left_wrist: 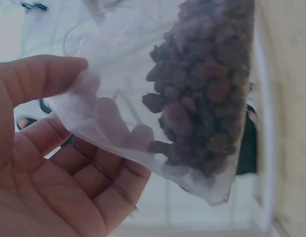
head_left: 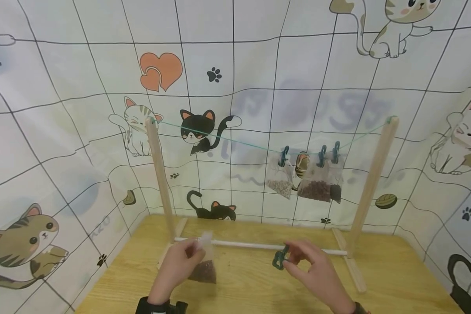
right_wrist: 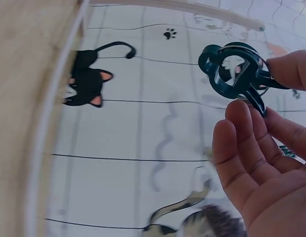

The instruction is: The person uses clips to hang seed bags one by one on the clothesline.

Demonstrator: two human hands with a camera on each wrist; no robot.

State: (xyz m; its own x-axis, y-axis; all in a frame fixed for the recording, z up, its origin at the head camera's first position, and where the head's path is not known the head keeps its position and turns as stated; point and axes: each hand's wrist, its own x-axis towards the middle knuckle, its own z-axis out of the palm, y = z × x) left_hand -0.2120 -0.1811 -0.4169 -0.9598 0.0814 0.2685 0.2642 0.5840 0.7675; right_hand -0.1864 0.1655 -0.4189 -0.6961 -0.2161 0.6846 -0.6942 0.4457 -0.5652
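Note:
Thumb and fingers of my left hand (head_left: 182,261) pinch the top of a clear plastic bag (head_left: 205,267). Dark reddish-brown lumps (left_wrist: 202,94) fill its lower part, seen close in the left wrist view. My right hand (head_left: 313,269) holds a dark green clothespin (head_left: 279,258) by its handles, between thumb and fingers. In the right wrist view the clothespin (right_wrist: 234,71) shows a rounded, looped head. Bag and clothespin are apart, both in front of the wooden frame's white rod (head_left: 251,245).
A green string (head_left: 227,138) sags between two wooden posts (head_left: 161,179). Three green clothespins (head_left: 322,156) hold filled bags on its right part: pale bits (head_left: 280,185), reddish-brown lumps (head_left: 315,191) and something dark (head_left: 336,192). Behind the wooden table (head_left: 243,292) hangs a cat-print sheet (head_left: 255,65).

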